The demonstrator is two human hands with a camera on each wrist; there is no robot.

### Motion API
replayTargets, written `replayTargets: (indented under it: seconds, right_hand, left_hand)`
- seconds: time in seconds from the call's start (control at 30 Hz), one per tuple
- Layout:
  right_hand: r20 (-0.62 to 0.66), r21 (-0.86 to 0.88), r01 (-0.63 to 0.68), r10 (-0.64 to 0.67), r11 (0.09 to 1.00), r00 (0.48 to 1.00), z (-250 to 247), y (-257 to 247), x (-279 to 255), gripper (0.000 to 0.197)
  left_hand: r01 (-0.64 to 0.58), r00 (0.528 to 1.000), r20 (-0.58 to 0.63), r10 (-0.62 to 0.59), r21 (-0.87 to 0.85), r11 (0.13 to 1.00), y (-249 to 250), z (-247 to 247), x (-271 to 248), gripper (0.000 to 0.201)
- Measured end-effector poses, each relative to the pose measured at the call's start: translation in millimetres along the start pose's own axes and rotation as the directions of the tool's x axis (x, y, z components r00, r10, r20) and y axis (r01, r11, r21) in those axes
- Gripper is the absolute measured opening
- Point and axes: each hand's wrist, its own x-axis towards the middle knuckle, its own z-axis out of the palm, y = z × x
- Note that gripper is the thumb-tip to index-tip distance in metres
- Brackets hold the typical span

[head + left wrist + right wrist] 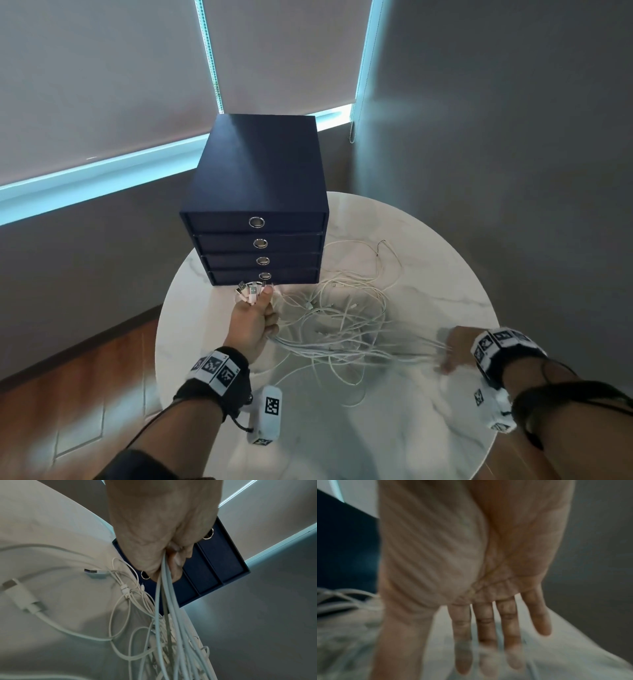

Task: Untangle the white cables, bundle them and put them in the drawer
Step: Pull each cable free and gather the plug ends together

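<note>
The white cables [342,329] lie as a loose tangle on the round marble desk [428,445], in front of and to the right of the dark blue drawer unit [257,192]. From the tangle, a group of strands runs roughly left to right across the desk, gathered at its left end and fanning out toward the right. The plug ends [248,291] of several cables stick up and forward out of the top of the left fist, pointing toward the lowest drawer [263,276], whose front is flush with the three above it.

The left hand [251,325] is raised above the desk just in front of the drawer unit, thumb on top, fingers curled tightly around the collected cable ends. In the left wrist view the strands [164,601] drop from the fist [159,534] down into the tangle, and two loose USB plugs [93,572] lie flat on the desk beside it.

The right hand [454,349] is low over the right side of the desk, palm down, at the spread far end of the strands. In the right wrist view its fingers [485,628] are extended and slightly apart, holding nothing; the picture is blurred, so the fingertips possibly touch the strands, but contact cannot be confirmed.

The two hands are well apart, with the tangle between them.
</note>
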Motion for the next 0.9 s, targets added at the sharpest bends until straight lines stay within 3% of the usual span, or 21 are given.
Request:
replayTargets:
  seconds: [0.13, 0.23, 0.37, 0.57, 0.9]
  right_hand:
    - [-0.127, 0.090, 0.167, -0.155, 0.982, 0.980, -50, -61, 3, 0.034]
    - [-0.358, 0.261, 0.393, -0.290, 0.882, 0.887, -76, -112, 7, 0.014]
    - [-0.464, 0.149, 0.525, -0.410, 0.838, 0.786, -86, -191, 14, 0.022]
    - [-0.420, 0.045, 0.407, -0.353, 0.912, 0.836, -68, -262, 50, 0.020]
    - [-0.425, 0.064, 0.227, -0.179, 0.972, 0.887, -43, -276, 88, 0.033]
  left_hand:
    - [-0.031, 0.998, -0.049, 0.031, -0.004, 1.000, -3, -6, 7, 0.044]
    - [-0.054, 0.995, -0.082, 0.053, -0.013, 0.998, -5, -11, 12, 0.040]
    - [-0.031, 0.995, -0.094, 0.030, -0.016, 0.999, -6, -12, 15, 0.039]
    - [-0.021, 0.999, -0.048, 0.022, 0.013, 1.000, -1, -14, 15, 0.041]
    - [-0.033, 0.999, -0.022, 0.033, 0.003, 0.999, 0, -25, 17, 0.037]
